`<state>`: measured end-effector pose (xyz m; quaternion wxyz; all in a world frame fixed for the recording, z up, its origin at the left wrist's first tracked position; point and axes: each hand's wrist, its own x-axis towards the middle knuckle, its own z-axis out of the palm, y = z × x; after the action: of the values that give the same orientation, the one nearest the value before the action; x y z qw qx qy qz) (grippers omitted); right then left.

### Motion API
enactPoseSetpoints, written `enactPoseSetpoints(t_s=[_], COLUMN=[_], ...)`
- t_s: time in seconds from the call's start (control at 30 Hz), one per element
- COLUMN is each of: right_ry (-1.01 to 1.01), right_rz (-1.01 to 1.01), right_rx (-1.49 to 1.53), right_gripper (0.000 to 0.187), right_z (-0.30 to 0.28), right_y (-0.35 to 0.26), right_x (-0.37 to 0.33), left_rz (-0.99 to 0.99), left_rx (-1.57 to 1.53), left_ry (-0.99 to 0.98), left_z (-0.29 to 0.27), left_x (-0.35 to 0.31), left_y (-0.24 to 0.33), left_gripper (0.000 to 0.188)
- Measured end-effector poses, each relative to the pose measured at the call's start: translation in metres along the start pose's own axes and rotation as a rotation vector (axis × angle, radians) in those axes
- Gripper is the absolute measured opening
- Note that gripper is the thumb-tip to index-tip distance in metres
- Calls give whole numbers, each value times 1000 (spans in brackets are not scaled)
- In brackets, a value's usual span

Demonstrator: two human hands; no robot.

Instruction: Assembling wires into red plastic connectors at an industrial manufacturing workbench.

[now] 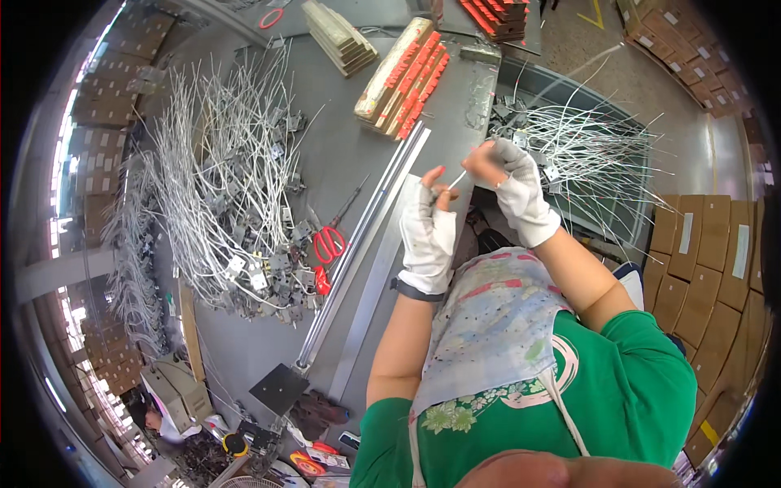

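My left hand (429,232), in a white fingerless glove, pinches one end of a short, thin white wire (458,180) in front of my body. At its other end my right hand (517,187), gloved the same way, closes its fingers on the wire; those fingertips are blurred. Just beyond the right hand, white wires with small grey connector blocks (553,172) lie in a grey bin (644,191). A large heap of similar white wires (191,175) with grey blocks covers the left of the grey table (329,122).
Long metal rails (366,236) and a flat metal strip (370,305) run along the table beside my left arm. Red-handled scissors (329,244) lie near the heap. Red-edged wooden boards (399,81) and pale boards (338,39) sit at the back. Cardboard boxes (700,252) stack up at right.
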<state>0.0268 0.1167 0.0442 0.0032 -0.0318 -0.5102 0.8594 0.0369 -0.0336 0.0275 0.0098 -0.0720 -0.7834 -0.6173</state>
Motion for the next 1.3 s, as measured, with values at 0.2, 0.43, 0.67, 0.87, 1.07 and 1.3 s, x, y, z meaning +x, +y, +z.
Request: enactPoseSetpoints(t_s=[0.2, 0.43, 0.67, 0.87, 1.07, 1.3], right_ry=[10, 19, 67, 86, 305, 646], right_rz=[2, 140, 300, 283, 109, -84], right_rx=[-56, -274, -156, -95, -150, -323], right_gripper=[14, 25, 17, 14, 11, 16], right_z=[-4, -8, -29, -55, -99, -198], right_y=[2, -2, -2, -3, -7, -38], right_x=[-8, 8, 24, 36, 42, 34], left_rz=[-120, -183, -228, -277, -155, -303], left_rx=[-280, -342, -350, -351, -306, -130], left_ry=[-23, -34, -27, -76, -48, -117], left_z=[9, 13, 35, 63, 79, 52], left_x=[-12, 3, 24, 38, 37, 7], left_y=[7, 3, -14, -28, -39, -62], left_gripper=[39, 47, 46, 43, 52, 51])
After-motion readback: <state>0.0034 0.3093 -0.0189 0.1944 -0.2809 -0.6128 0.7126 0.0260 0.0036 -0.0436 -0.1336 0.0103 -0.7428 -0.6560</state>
